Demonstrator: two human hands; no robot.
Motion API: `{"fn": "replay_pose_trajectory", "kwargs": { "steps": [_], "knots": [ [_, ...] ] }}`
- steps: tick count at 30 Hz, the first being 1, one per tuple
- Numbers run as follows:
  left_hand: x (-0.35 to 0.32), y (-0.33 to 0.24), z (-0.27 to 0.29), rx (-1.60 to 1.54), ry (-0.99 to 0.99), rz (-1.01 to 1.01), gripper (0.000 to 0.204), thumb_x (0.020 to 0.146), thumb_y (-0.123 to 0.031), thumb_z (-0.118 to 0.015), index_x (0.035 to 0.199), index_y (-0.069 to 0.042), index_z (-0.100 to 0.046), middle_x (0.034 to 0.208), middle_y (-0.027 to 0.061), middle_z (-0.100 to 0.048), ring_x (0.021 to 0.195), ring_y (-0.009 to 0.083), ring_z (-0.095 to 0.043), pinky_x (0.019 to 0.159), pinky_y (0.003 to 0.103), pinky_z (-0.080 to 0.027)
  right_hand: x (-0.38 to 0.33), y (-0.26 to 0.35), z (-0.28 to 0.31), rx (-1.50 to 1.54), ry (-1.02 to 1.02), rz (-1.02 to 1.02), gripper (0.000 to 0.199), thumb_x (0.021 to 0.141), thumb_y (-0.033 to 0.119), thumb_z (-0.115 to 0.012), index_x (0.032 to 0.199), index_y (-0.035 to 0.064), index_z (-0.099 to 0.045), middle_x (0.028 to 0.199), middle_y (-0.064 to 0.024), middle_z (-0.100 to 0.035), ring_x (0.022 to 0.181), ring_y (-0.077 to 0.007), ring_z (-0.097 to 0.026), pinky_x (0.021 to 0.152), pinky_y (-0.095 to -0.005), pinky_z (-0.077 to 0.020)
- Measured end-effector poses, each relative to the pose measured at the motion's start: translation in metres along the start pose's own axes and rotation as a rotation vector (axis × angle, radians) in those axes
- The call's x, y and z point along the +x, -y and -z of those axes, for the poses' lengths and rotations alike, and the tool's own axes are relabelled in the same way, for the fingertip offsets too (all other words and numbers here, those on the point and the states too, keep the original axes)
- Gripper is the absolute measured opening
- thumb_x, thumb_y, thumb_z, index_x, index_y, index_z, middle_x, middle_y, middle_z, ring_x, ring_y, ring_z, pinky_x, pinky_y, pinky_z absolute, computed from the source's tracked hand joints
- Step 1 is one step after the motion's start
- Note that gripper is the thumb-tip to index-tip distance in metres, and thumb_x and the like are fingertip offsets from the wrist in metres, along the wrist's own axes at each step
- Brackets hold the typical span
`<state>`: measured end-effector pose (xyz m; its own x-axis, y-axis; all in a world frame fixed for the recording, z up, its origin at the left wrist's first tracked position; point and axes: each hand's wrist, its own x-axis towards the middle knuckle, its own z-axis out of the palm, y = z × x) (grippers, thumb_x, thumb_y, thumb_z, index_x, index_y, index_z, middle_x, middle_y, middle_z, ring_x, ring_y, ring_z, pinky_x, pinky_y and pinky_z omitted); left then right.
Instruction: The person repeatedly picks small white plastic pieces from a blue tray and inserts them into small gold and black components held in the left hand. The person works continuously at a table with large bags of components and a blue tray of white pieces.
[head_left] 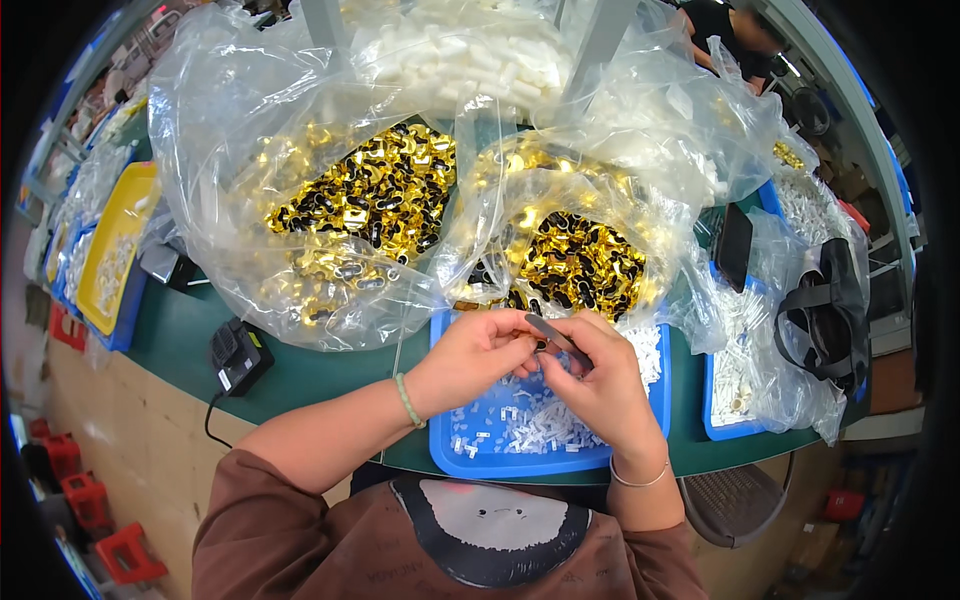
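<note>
My left hand is closed, pinching a small gold-and-black part between its fingertips. A thin, dark grey flat tool lies in the grip of my right hand; its exact kind does not show. Both hands meet fingertip to fingertip above a blue tray. Small white plastic pieces are scattered in that tray below the hands. Just beyond it, clear bags lie spread, with gold-and-black parts in the left bag and the right bag.
On the green table at left sits a black corded device. Another blue tray of white pieces stands at right, beside a black bag and a dark phone-like slab. A yellow tray is far left. Another person is at the back right.
</note>
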<state>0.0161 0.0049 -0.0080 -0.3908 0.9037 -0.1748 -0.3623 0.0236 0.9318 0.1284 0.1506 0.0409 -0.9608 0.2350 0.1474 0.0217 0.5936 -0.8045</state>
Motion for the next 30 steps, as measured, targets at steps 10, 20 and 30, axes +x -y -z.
{"fn": "replay_pose_trajectory", "kwargs": {
  "steps": [10,20,30],
  "knots": [
    [0.001,0.003,0.0,-0.005,-0.016,-0.043,0.025,0.097,-0.009,-0.048,0.116,0.0,-0.062,0.094,0.0034,-0.066,0.086,0.0081,-0.062,0.079,0.023,-0.051,-0.001,-0.004,-0.003,-0.052,-0.016,0.049,0.028,0.077,-0.004,-0.068,0.104,0.0029,-0.067,0.081,-0.0076,-0.056,0.066,-0.0168,-0.056,0.055,-0.026,-0.0454],
    [0.003,0.007,0.003,-0.076,0.04,-0.062,0.027,0.097,-0.008,-0.044,0.118,-0.001,-0.062,0.099,0.0035,-0.067,0.087,0.0074,-0.061,0.08,0.022,-0.05,0.0,-0.004,-0.003,-0.014,-0.074,0.043,0.028,0.077,-0.005,-0.068,0.104,0.0022,-0.066,0.081,-0.0078,-0.055,0.065,-0.0161,-0.056,0.055,-0.0256,-0.0455],
    [0.003,0.007,0.005,-0.296,-0.008,0.019,0.033,0.1,-0.015,-0.048,0.126,0.002,-0.055,0.113,0.0086,-0.063,0.1,0.0129,-0.061,0.092,0.027,-0.049,-0.001,-0.005,-0.003,0.062,-0.167,0.012,0.016,0.086,-0.001,-0.061,0.101,0.0001,-0.066,0.083,-0.0074,-0.057,0.071,-0.0159,-0.055,0.062,-0.026,-0.0443]
  ]
}}
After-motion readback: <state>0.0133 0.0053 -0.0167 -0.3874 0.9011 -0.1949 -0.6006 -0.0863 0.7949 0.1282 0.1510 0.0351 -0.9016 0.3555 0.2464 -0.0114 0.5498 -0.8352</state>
